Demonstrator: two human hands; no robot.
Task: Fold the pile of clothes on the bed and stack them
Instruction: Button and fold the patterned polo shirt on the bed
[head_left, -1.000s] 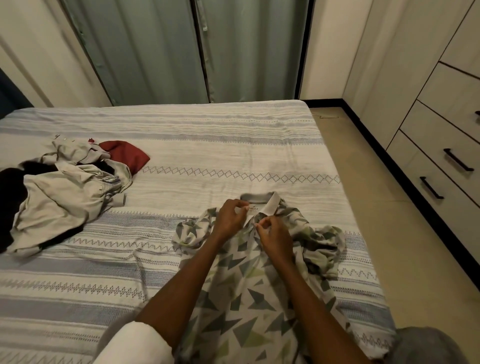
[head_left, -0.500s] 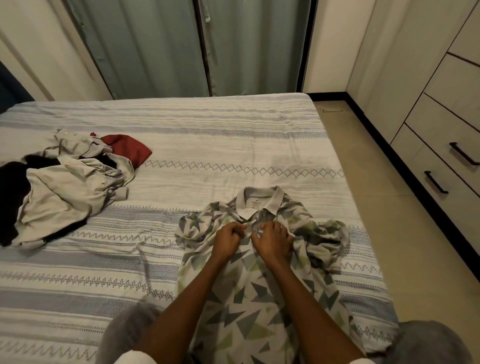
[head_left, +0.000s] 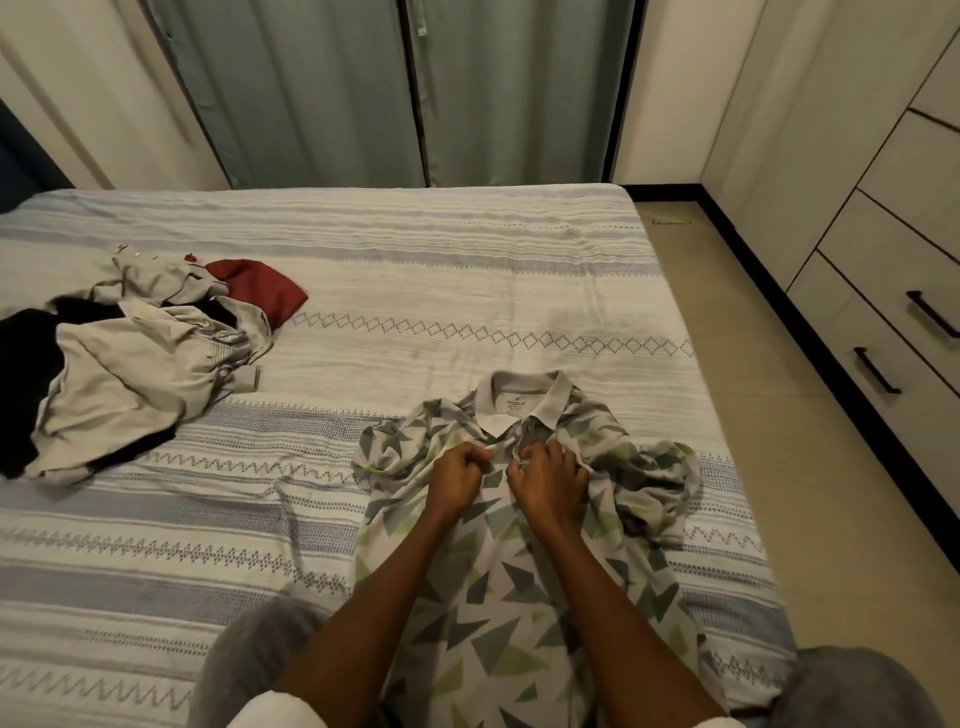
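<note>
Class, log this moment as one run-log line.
step: buttoning placket | left hand: pinching patterned polo shirt | right hand: pinching placket | pile: unfolded

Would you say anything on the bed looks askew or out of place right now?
The patterned polo shirt lies unevenly: its right sleeve is bunched up. Both hands pinch the placket below the collar. The clothes pile remains unfolded.

Home bedroom, bed (head_left: 467, 270), curtains (head_left: 415, 88), drawers (head_left: 893, 312)
</note>
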